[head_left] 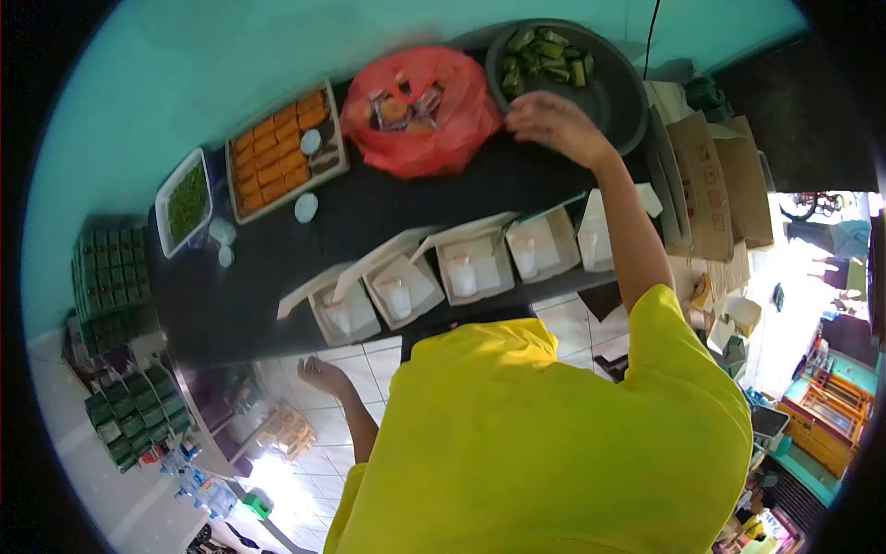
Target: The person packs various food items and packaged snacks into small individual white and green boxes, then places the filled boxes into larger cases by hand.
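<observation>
My right hand (558, 127) reaches over the near-left rim of a dark round basin (620, 115), fingers stretched towards a red plastic bag (438, 152). Nothing shows in that hand, and its fingers are apart. Inside the basin lie green leaf-wrapped bundles (544, 60). The red bag stands open on small wrapped round items (394, 112). My left hand (323, 377) hangs low beside the table's near edge, fingers loosely bent and holding nothing visible. Between my hands stands a row of several open white boxes (494, 284), each with a whitish cup-like item (463, 274) inside.
On the black table (249, 305), a tray (242, 220) of orange-brown pastries and a white container (166, 235) of green bits stand at the left. Cardboard boxes (699, 180) crowd the right end. Stacked green cartons (111, 277) stand beyond the left end.
</observation>
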### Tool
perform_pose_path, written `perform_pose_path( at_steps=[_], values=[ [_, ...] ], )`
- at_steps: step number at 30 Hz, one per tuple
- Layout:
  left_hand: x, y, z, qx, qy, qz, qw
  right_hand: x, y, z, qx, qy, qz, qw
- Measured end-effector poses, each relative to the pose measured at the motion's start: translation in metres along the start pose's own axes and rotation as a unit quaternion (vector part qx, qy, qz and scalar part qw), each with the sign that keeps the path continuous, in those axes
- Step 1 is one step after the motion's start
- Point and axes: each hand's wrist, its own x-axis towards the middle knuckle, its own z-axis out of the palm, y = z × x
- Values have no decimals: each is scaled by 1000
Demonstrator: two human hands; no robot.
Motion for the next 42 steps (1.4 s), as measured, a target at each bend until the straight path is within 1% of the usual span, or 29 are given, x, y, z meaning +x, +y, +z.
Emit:
perform_pose_path(
  at_steps=[2, 4, 5, 7, 8, 10, 12, 14, 15, 17, 19, 21, 23, 24, 25, 26, 27, 29, 30, 31, 32, 33, 34, 35, 36, 37, 39, 40, 42],
  values=[
    [-8, 21, -3, 9, 11, -5, 1000, 46, 29, -81, -83, 271, -9, 959],
    [-17, 43, -3, 45, 35, -12, 998, 89, 63, -163, -178, 283, 118, 935],
    [-22, 53, -3, 72, 53, -7, 996, 103, 59, -169, -172, 281, 112, 938],
    [-38, 83, -9, 73, 37, -14, 997, 130, 59, -158, -89, 375, 147, 911],
    [-46, 97, -14, 75, 14, -28, 997, 150, 67, -156, -79, 370, 148, 914],
    [-61, 115, -25, 127, 0, -2, 992, 182, 91, -148, -261, 398, 40, 879],
    [-76, 118, -33, 173, -15, 19, 985, 199, 98, -131, -235, 433, 58, 869],
    [-90, 108, -44, 219, -30, -39, 975, 201, 97, -116, -162, 493, 58, 853],
    [-99, 103, -51, 223, -27, -36, 974, 196, 102, -116, -157, 491, 61, 855],
    [-115, 93, -61, 233, -3, -39, 972, 182, 108, -125, -179, 492, -31, 852],
    [-121, 75, -74, 240, 24, -58, 969, 156, 109, -132, -181, 478, -36, 859],
    [-116, 103, -77, 257, 39, -70, 963, 136, 100, -151, -191, 463, -36, 865],
    [-100, 145, -65, 239, 70, 49, 967, 113, 86, -170, -61, 367, -66, 926],
    [-79, 152, -58, 222, 79, 111, 965, 103, 79, -179, -60, 369, -61, 925],
    [-61, 161, -45, 201, 89, 172, 960, 98, 68, -189, 6, 385, -61, 921],
    [-53, 205, -23, 142, 82, 206, 965, 94, 58, -199, 73, 399, -64, 912],
    [-42, 254, -1, 79, 75, 240, 965, 92, 45, -209, 74, 401, -69, 911],
    [-26, 327, 47, 23, 10, 240, 971, 86, 30, -228, -64, 367, 47, 927],
    [-31, 366, 79, -127, -46, 261, 956, 94, 35, -238, -64, 373, 66, 923],
    [-33, 401, 110, -168, -105, 280, 939, 103, 39, -249, -61, 377, 64, 922],
    [-44, 444, 134, -58, -164, 320, 931, 111, 43, -258, -290, 296, 76, 907],
    [-59, 479, 169, -148, -266, 345, 888, 119, 44, -265, -501, 199, 83, 838],
    [-58, 486, 218, -155, -320, 400, 845, 129, 42, -263, -556, 179, 58, 809],
    [-84, 530, 244, -121, -316, 495, 800, 139, 40, -253, -609, 156, 37, 777],
    [-99, 545, 289, -140, -350, 522, 765, 144, 27, -234, -641, 152, 74, 749],
    [-114, 562, 327, -63, -353, 552, 753, 148, 13, -218, -670, 149, 111, 719],
    [-145, 583, 385, 39, -285, 617, 732, 158, 25, -211, -665, 170, 136, 714],
    [-158, 588, 408, 34, -285, 621, 729, 165, 28, -212, -664, 191, 152, 707],
    [-177, 595, 444, 250, -274, 568, 735, 171, 30, -218, -656, 202, 150, 712]
  ],
)
